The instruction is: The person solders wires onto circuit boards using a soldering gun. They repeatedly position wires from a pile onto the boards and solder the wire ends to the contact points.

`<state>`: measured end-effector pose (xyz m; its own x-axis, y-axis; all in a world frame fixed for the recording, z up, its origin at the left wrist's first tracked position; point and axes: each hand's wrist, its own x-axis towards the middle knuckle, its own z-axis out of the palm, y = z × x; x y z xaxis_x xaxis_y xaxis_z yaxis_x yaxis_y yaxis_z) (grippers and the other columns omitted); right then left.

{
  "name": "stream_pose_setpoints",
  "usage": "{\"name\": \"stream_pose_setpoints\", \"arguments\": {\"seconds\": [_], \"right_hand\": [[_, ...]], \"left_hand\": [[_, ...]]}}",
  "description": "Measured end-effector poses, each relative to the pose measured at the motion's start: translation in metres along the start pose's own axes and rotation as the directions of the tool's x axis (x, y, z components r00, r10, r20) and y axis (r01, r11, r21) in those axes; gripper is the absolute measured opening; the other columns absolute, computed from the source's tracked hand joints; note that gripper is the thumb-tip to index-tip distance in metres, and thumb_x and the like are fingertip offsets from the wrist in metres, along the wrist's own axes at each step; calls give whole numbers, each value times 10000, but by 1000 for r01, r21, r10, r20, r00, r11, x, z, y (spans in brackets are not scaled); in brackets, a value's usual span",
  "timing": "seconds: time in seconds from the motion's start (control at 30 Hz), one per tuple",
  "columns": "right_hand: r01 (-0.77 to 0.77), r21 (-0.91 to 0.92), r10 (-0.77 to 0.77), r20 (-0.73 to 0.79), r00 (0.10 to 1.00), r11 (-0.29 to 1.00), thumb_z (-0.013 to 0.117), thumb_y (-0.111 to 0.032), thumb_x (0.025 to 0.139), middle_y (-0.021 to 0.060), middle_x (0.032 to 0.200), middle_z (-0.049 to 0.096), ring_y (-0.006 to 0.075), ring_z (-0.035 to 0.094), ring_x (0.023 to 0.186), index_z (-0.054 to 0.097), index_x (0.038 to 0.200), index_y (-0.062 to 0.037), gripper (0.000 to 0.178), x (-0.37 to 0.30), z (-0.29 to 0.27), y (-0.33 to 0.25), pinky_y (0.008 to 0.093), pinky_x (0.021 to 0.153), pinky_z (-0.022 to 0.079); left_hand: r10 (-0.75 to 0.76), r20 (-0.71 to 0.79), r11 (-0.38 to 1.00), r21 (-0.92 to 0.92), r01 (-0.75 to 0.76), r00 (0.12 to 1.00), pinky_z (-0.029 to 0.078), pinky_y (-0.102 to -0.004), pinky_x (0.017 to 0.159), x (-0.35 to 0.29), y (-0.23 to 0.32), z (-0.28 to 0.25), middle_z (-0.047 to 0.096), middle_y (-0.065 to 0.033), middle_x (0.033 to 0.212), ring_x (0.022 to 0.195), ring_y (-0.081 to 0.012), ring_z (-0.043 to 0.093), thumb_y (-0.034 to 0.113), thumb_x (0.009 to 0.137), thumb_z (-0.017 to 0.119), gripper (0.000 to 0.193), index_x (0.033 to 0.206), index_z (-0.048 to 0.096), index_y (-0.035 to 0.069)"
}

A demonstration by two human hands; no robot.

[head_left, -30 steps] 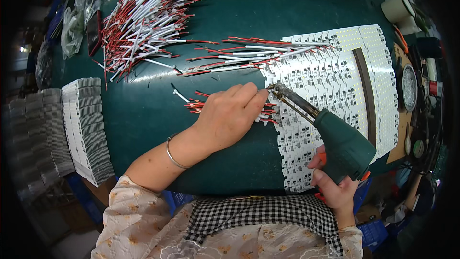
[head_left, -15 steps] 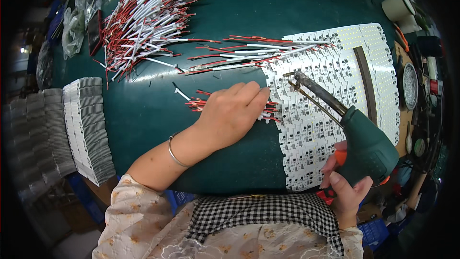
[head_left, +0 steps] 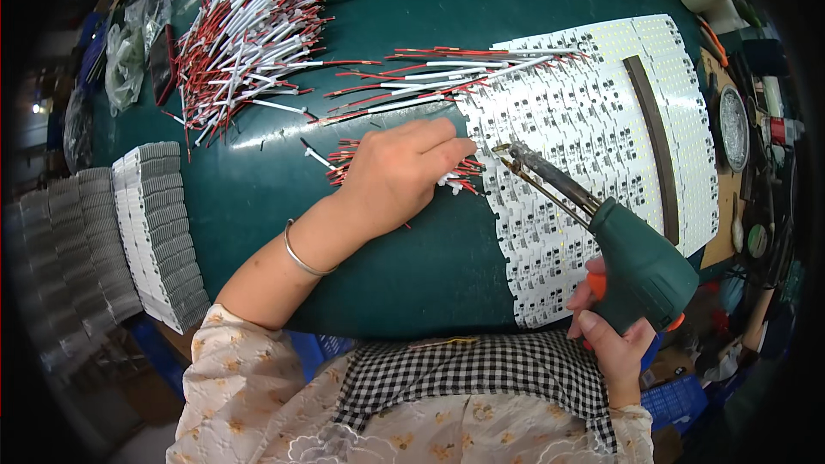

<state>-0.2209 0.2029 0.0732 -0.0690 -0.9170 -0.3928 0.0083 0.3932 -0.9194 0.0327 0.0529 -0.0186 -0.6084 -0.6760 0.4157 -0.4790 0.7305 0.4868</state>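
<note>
My left hand [head_left: 402,167] is closed, palm down, over a small bunch of red and white wires [head_left: 344,157]. Wire ends stick out on both sides of it, beside the left edge of a sheet of white circuit boards [head_left: 550,180]. My right hand [head_left: 608,326] grips a green soldering gun [head_left: 644,262] with an orange trigger. Its metal tip points up and left, over the boards' left part, a little right of my left fingertips. Whether the tip touches a board I cannot tell. Several longer wires [head_left: 404,86] lie beyond my left hand, partly across the boards.
A large heap of red and white wires [head_left: 258,43] lies at the far left. Stacked white boards [head_left: 159,236] stand at the left edge. A dark strip [head_left: 653,146] rests on the circuit boards. Tools and a round metal dish [head_left: 733,129] are at the right.
The soldering gun's tip has come nearer to me over the boards, closer to my left fingertips. My left hand keeps its place by the boards' edge, while the whole view has shifted slightly.
</note>
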Motion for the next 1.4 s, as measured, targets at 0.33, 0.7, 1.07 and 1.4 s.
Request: {"name": "stream_pose_setpoints", "arguments": {"seconds": [0.33, 0.7, 1.07, 1.4], "right_hand": [[9, -5, -9, 74, 997, 1000, 605, 37, 770, 163, 929, 583, 190, 610, 764, 456, 1221, 53, 475, 2, 3, 18, 265, 530, 534], [144, -186, -125, 111, 986, 972, 624, 78, 765, 99, 859, 628, 150, 588, 709, 562, 1083, 42, 326, 7, 11, 17, 272, 619, 480], [66, 84, -39, -284, 958, 994, 700, -119, 697, 165, 796, 600, 152, 536, 498, 455, 1153, 115, 568, 9, 19, -11, 244, 420, 457], [162, 159, -123, -233, 965, 974, 724, -161, 708, 172, 753, 604, 151, 529, 435, 426, 1159, 126, 612, 11, -2, -10, 249, 379, 451]], "left_hand": [[28, 26, 999, -21, -28, 999, 476, -326, 497, -2, -3, -2, 581, -58, 764, 660, -231, 606, -98, 547, 609, 411, 929, 639, 51], [92, -18, 987, 137, -89, 996, 458, -301, 484, -4, 2, 3, 521, -29, 751, 645, -177, 561, 71, 704, 595, 179, 882, 610, 57], [95, 19, 972, 214, -97, 995, 458, -275, 490, -2, 9, -1, 504, -22, 740, 639, -149, 546, 82, 718, 583, 156, 868, 609, 50], [-69, -48, 996, -61, 66, 996, 499, -333, 598, 5, 17, -18, 586, -113, 882, 738, -260, 613, -116, 575, 635, 415, 967, 605, 17]]}}
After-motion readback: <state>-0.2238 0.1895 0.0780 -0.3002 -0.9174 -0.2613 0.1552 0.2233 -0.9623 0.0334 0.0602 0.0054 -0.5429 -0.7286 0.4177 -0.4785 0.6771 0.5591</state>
